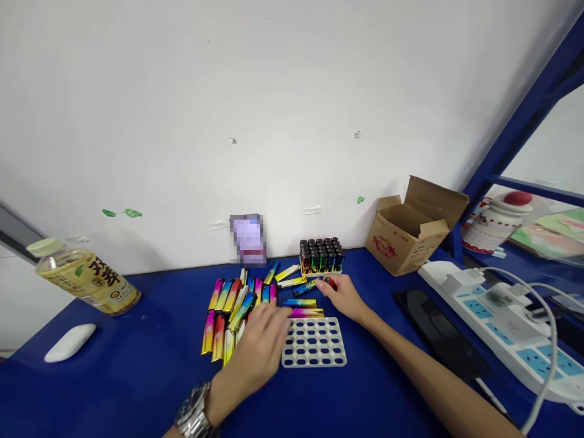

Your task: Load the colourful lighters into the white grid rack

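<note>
Near the worktop's back edge, a red-topped lighter (329,283) is pinched in the right hand's (342,298) fingers, though the grip's partly hidden. The left hand (258,340) is pretty blurred, fingers spread over a heap of shiny rainbow lighters (228,310), so contact can't really be made out. A white perforated plastic tray (314,344) is laid just beside them.
</note>
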Motion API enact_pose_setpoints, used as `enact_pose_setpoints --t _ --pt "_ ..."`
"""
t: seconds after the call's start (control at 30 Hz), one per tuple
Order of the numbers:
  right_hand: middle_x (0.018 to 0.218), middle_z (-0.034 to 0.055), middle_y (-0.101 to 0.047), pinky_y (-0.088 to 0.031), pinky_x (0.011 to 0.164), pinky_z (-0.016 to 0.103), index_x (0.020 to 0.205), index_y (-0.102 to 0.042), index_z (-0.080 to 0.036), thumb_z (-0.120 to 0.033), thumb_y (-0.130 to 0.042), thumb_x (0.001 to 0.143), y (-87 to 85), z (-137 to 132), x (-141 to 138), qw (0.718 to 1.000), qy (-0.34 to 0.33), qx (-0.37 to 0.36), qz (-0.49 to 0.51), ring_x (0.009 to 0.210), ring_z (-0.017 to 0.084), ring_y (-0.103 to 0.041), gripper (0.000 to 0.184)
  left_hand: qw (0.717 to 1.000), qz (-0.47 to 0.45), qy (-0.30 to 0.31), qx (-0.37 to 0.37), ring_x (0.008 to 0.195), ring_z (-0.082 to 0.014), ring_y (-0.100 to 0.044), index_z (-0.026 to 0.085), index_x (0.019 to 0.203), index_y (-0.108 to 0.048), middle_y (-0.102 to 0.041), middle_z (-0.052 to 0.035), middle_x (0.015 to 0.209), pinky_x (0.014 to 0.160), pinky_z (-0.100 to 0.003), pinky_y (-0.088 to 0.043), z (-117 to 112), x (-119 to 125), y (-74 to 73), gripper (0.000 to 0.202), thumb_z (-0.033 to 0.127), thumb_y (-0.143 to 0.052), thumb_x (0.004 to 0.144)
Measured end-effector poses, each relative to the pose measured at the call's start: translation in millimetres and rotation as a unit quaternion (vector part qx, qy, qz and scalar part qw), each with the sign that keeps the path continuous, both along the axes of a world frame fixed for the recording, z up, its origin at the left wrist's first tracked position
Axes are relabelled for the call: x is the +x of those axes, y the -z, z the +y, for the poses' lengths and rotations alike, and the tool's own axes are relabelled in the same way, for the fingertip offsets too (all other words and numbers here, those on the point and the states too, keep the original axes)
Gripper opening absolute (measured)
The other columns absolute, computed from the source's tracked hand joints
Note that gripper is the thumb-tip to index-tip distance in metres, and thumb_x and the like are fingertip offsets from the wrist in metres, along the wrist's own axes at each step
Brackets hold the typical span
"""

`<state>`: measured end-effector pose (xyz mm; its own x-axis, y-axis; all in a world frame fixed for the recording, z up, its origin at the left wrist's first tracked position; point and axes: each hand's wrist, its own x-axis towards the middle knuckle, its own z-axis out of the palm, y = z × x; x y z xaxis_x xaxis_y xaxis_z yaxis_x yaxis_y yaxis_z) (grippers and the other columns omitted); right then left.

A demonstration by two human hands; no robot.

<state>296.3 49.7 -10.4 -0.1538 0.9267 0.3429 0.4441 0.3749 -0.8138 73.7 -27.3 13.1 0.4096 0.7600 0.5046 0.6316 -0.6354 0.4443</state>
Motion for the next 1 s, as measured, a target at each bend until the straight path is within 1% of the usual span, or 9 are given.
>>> enact_pose_setpoints --t 0.1,0.2,0.37,0.47,0.63,0.73,0.83,0.9,1.0 --pt "0.046 -0.0057 -0.027 -0.018 0.045 0.024 0.047 -0.034 -0.020 -0.049 -0.050 0.081 0.4 0 0 1.000 0.001 0.001 -0.001 0.046 0.008 -0.026 0.047 0.981 0.133 0.051 0.128 0.080 -0.0210 -0.054 0.014 0.100 -0.061 -0.063 -0.0092 0.085 0.074 -0.036 -0.045 -7 8 5.5 0.021 0.016 -0.042 0.091" --pt "0.046 -0.0059 -0.027 -0.018 0.045 0.024 0.047 -0.033 -0.020 -0.049 -0.049 0.081 1.0 0 0 1.000 0.003 -0.004 0.000 0.046 0.008 -0.026 0.047 0.971 0.194 0.002 0.141 0.074 -0.0208 -0.051 0.013 0.090 -0.060 -0.061 -0.0078 0.078 0.069 -0.035 -0.044 -8 7 2.6 0.019 0.014 -0.041 0.090" --pt "0.046 -0.0054 -0.032 -0.020 0.045 0.024 0.047 -0.038 -0.020 -0.046 -0.051 0.082 -0.6 0 0 1.000 -0.002 0.003 -0.009 0.046 0.009 -0.029 0.046 0.953 0.282 -0.108 0.027 0.078 -0.0274 -0.055 0.016 0.080 -0.059 -0.062 -0.0089 0.075 0.074 -0.042 -0.044 -11 -1 -9.0 0.012 0.024 -0.049 0.080" --pt "0.045 -0.0057 -0.030 -0.019 0.045 0.024 0.045 -0.034 -0.020 -0.046 -0.052 0.081 -2.6 -1 -1 1.000 0.004 0.003 -0.019 0.045 0.008 -0.027 0.048 0.947 0.301 -0.099 -0.054 0.079 -0.0293 -0.060 0.017 0.078 -0.060 -0.064 -0.0101 0.074 0.076 -0.043 -0.044 -12 -3 -13.0 0.014 0.023 -0.047 0.080" --pt "0.047 -0.0049 -0.031 -0.020 0.046 0.024 0.046 -0.031 -0.022 -0.047 -0.051 0.081 -5.2 -2 -1 1.000 0.007 -0.002 -0.031 0.047 0.009 -0.028 0.047 0.919 0.329 -0.101 -0.195 0.069 -0.0280 -0.063 0.018 0.073 -0.057 -0.066 -0.0112 0.075 0.060 -0.033 -0.041 -8 -3 -23.1 0.008 0.018 -0.049 0.073" --pt "0.048 -0.0045 -0.030 -0.021 0.047 0.024 0.047 -0.031 -0.022 -0.047 -0.052 0.080 -6.0 -2 -1 1.000 0.008 -0.011 -0.028 0.047 0.010 -0.028 0.046 0.938 0.259 -0.121 -0.197 0.062 -0.0239 -0.059 0.019 0.069 -0.055 -0.062 -0.0067 0.067 0.056 -0.030 -0.039 -3 -5 -29.5 0.008 0.021 -0.050 0.075" --pt "0.048 -0.0047 -0.029 -0.020 0.047 0.024 0.047 -0.031 -0.022 -0.048 -0.052 0.079 -6.2 -2 -1 1.000 0.005 -0.012 -0.019 0.047 0.010 -0.027 0.046 0.973 0.068 -0.071 -0.210 0.062 -0.0188 -0.056 0.020 0.075 -0.057 -0.061 -0.0030 0.069 0.058 -0.027 -0.041 1 -5 -30.1 0.022 0.035 -0.046 0.086" --pt "0.048 -0.0048 -0.028 -0.020 0.048 0.024 0.048 -0.030 -0.022 -0.049 -0.051 0.079 -6.1 -2 -1 1.000 0.007 -0.016 -0.019 0.048 0.010 -0.027 0.047 0.972 -0.026 -0.033 -0.231 0.073 -0.0190 -0.060 0.021 0.086 -0.061 -0.066 -0.0039 0.082 0.067 -0.027 -0.044 3 -3 -25.9 0.026 0.040 -0.044 0.089" --pt "0.049 -0.0049 -0.028 -0.020 0.048 0.025 0.048 -0.031 -0.022 -0.050 -0.051 0.080 -5.6 -2 -1 0.999 0.009 -0.022 -0.026 0.048 0.010 -0.026 0.047 0.964 -0.072 -0.006 -0.255 0.089 -0.0208 -0.062 0.021 0.099 -0.062 -0.068 -0.0062 0.098 0.078 -0.029 -0.046 5 3 -16.3 0.028 0.039 -0.042 0.091"
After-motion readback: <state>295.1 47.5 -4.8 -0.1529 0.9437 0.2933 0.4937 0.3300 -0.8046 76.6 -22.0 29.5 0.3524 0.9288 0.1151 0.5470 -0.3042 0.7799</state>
